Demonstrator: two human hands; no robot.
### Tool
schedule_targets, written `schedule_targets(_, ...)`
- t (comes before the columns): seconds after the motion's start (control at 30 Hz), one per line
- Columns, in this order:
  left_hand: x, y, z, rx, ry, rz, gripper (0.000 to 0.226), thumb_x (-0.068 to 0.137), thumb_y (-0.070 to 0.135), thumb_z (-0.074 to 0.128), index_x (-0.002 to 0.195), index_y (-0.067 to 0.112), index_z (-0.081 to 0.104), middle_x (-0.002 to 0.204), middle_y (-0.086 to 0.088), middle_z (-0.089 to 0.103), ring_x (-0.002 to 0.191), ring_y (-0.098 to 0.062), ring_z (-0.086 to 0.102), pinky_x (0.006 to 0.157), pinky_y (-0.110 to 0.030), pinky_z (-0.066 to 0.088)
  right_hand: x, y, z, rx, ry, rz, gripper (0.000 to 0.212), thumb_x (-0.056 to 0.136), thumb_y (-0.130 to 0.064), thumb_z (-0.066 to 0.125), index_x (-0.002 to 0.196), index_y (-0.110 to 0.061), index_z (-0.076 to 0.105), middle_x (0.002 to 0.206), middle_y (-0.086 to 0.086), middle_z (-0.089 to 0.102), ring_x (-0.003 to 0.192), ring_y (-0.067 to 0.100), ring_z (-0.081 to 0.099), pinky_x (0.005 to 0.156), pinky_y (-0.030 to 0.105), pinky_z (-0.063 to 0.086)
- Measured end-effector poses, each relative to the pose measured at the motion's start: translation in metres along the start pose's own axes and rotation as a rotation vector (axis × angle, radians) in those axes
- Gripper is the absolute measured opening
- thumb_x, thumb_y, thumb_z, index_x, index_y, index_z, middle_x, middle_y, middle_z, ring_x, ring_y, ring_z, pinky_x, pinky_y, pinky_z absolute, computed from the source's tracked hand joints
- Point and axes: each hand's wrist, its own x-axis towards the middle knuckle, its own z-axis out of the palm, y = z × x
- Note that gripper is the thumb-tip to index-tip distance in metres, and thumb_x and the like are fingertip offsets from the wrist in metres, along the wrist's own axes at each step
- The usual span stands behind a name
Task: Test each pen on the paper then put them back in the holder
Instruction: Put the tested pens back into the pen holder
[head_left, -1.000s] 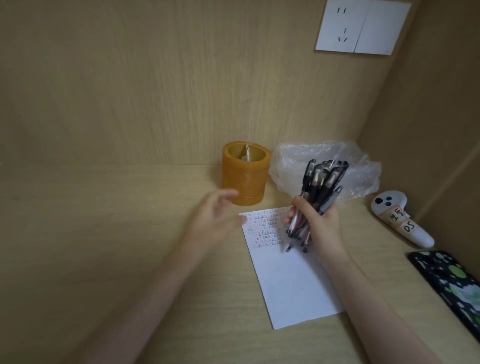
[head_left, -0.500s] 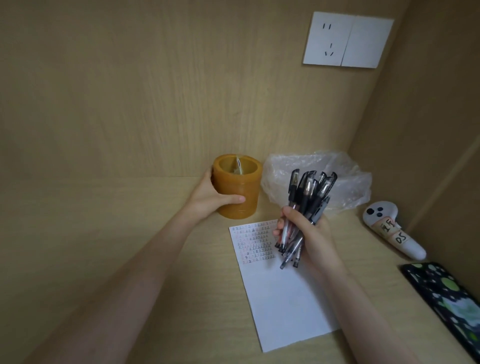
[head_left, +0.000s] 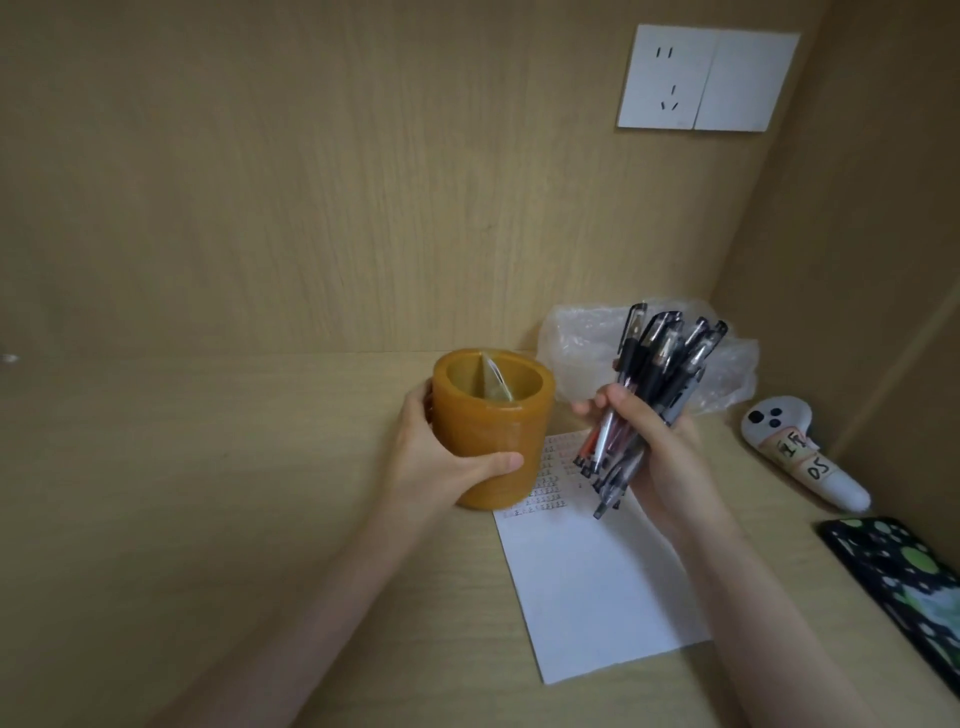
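Note:
My left hand (head_left: 441, 462) is wrapped around an amber, translucent pen holder (head_left: 493, 415), which is tilted slightly and overlaps the paper's top left corner. Inside the holder only a divider shows. My right hand (head_left: 660, 457) grips a bundle of several black capped pens (head_left: 654, 374), caps up and tips down, just right of the holder and above the paper. The white paper (head_left: 587, 587) lies on the desk with rows of small test marks across its top part.
A crumpled clear plastic bag (head_left: 587, 338) sits at the back against the wall. A white handheld controller (head_left: 800, 457) lies at the right, and a dark, green-spotted case (head_left: 904, 587) beyond it. A wall socket (head_left: 706, 78) is above. Wooden walls close in behind and right.
My left hand reached to the holder, took hold of it and pulled it toward me onto the paper's corner. My right hand kept the pen bundle and raised it a little.

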Motion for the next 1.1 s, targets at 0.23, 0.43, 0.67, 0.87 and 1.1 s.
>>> schedule_targets(0.23,-0.018,-0.009,0.002,0.047,-0.024,-0.018,0.117,0.05,0.036,0.089,0.141,0.036,0.015,0.128,0.019,0.031,0.114,-0.005,0.035,0.086,-0.026,0.039,0.003,-0.025,0.015,-0.03,-0.09,0.012,0.027,0.092,-0.012,0.055,0.077,-0.023,0.075,0.109,0.01,0.072,0.122,0.02,0.058,0.107,0.054,0.035)
schedule_targets(0.43,-0.024,0.009,-0.009,0.08,-0.058,0.022,0.117,0.046,0.079,0.064,0.144,0.04,0.013,0.149,0.018,0.017,0.135,-0.008,0.024,0.109,-0.041,0.031,0.015,-0.033,0.043,-0.128,-0.155,-0.007,0.007,0.086,-0.015,0.063,0.089,-0.01,0.065,0.089,0.0,0.071,0.119,0.017,0.06,0.107,0.045,0.037)
schedule_targets(0.67,-0.005,0.083,-0.025,-0.056,-0.283,0.161,0.056,0.079,0.049,0.064,0.129,0.03,0.05,0.125,0.014,0.059,0.113,0.005,0.054,0.097,-0.02,0.04,0.028,-0.047,0.083,-0.273,-0.244,-0.089,0.014,0.09,-0.008,0.059,0.099,0.0,0.066,0.098,0.007,0.073,0.096,0.015,0.069,0.087,0.031,0.054)
schedule_targets(0.87,0.016,0.091,-0.033,-0.031,-0.447,0.212,0.037,0.082,0.044,0.057,0.115,0.026,0.058,0.11,0.006,0.068,0.104,-0.004,0.062,0.096,-0.03,0.047,0.035,-0.054,0.102,-0.338,-0.321,-0.134,0.016,0.093,-0.006,0.055,0.105,0.001,0.063,0.096,0.008,0.074,0.085,0.011,0.071,0.069,0.017,0.054)
schedule_targets(1.1,0.026,0.073,-0.027,-0.176,-0.478,0.206,0.029,0.084,0.039,0.051,0.107,0.024,0.057,0.092,0.007,0.07,0.095,-0.007,0.065,0.085,-0.027,0.048,0.05,-0.042,0.101,-0.427,-0.356,-0.053,0.012,0.092,-0.017,0.059,0.101,-0.014,0.066,0.102,0.002,0.075,0.097,0.025,0.069,0.088,0.06,0.05)
